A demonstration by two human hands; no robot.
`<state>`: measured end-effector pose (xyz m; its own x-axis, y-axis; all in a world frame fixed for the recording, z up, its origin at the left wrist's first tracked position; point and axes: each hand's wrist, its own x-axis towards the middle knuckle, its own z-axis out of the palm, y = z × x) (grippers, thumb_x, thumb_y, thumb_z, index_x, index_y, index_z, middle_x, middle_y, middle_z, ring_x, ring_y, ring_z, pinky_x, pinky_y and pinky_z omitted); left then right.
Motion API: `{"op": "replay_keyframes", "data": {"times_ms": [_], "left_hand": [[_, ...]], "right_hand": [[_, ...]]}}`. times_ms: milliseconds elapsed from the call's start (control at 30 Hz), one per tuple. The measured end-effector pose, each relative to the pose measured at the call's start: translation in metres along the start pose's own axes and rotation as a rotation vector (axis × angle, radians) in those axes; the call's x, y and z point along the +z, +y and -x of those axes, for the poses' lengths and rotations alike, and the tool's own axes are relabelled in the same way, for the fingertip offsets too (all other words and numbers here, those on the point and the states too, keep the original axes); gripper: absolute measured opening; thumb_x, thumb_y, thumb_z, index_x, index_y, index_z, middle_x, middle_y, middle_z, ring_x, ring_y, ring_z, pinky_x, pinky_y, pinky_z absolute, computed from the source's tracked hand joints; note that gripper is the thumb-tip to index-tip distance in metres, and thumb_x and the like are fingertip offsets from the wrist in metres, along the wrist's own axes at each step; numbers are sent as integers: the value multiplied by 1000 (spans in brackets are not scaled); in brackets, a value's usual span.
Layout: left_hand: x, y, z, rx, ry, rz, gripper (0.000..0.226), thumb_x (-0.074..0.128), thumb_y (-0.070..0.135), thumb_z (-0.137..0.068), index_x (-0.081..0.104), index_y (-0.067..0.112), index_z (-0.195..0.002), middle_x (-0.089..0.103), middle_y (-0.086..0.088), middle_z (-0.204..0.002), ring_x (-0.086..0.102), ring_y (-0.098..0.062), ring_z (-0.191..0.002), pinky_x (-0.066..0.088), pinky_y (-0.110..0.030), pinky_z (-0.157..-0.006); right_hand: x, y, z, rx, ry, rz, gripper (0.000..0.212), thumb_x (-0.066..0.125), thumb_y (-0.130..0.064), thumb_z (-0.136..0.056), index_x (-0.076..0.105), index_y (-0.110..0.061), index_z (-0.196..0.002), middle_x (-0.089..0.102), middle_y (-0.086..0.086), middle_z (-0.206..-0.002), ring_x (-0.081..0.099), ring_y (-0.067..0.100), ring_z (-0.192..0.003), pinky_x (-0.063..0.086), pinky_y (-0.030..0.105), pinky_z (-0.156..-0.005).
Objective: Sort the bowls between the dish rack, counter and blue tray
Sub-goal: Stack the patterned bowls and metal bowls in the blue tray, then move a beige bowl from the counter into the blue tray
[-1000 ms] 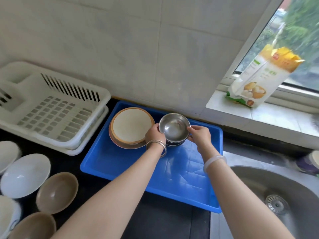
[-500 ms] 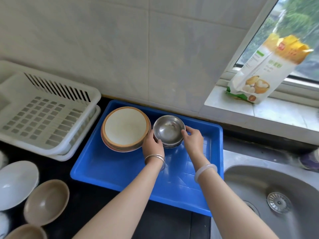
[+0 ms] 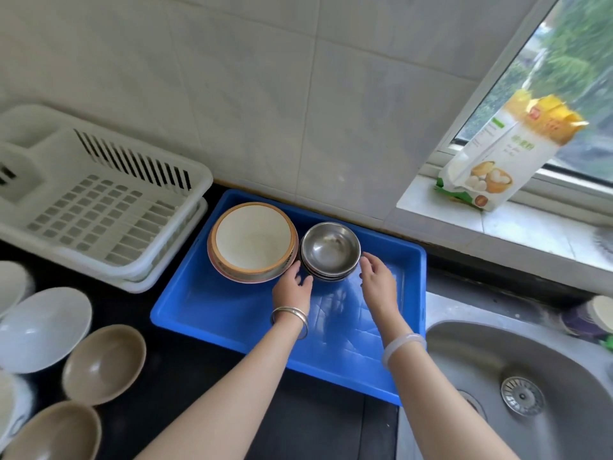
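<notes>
A stack of steel bowls [image 3: 330, 250] rests at the back of the blue tray [image 3: 232, 313], beside a stack of cream bowls with orange rims [image 3: 253, 240]. My left hand [image 3: 293, 287] hovers just in front of the steel stack on its left, fingers apart, holding nothing. My right hand [image 3: 378, 280] is on the stack's right side, fingers spread, a small gap from the bowls. The white dish rack [image 3: 96, 207] stands empty at the left. On the dark counter lie two brown bowls [image 3: 104, 361] and white bowls [image 3: 41, 327].
A steel sink [image 3: 530, 390] lies right of the tray. A flour bag [image 3: 507, 154] leans on the window sill. A purple-and-white container [image 3: 590, 320] stands behind the sink. The tiled wall runs close behind the tray.
Both hands set the steel bowl stack down in the tray and let go. They have drawn back slightly toward me, fingers now apart.
</notes>
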<state>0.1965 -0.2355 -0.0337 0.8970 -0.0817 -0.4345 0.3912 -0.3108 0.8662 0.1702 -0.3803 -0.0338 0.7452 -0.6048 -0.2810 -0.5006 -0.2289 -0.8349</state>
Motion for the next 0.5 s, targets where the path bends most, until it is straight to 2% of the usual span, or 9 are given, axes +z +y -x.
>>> {"op": "replay_keyframes", "data": {"times_ms": [67,200,367,433,500], "left_hand": [[-15,-4,12,18,-9,-4,44,51,11,-90,45,10,-134,50,-6,-140,52,-19,-123,39,-25,-98],[-61,-19,45,67,53,-10,34,54,13,-90,56,12,-123,60,-2,-127,59,-10,-104,38,-14,-83],[-132,-58,99,51,216,28,25,56,9,-87,63,13,-111,67,-3,-114,59,-6,-88,40,-18,-83],[-157,-77,118,34,305,16,25,57,7,-86,64,13,-110,67,-3,-113,60,-7,-90,40,-19,-84],[-181,-100,137,14,407,-41,27,58,6,-86,63,12,-111,66,-5,-114,62,-15,-99,43,-23,-87]], "right_hand": [[-2,-3,20,-24,3,-3,29,42,-28,-98,60,-16,-118,65,1,-109,60,21,-103,48,35,-85],[13,-8,72,-40,-135,-37,20,42,-27,-98,61,-23,-101,66,-1,-97,64,15,-88,49,38,-83],[67,-9,142,-62,-346,-28,21,43,-26,-98,64,-24,-96,68,-5,-87,64,7,-73,48,25,-70],[91,-6,165,-71,-436,7,21,44,-26,-97,65,-23,-97,68,-4,-87,63,6,-70,49,25,-73],[118,-4,187,-81,-534,71,22,44,-28,-96,65,-23,-101,68,-5,-90,62,5,-72,50,24,-74]]}}
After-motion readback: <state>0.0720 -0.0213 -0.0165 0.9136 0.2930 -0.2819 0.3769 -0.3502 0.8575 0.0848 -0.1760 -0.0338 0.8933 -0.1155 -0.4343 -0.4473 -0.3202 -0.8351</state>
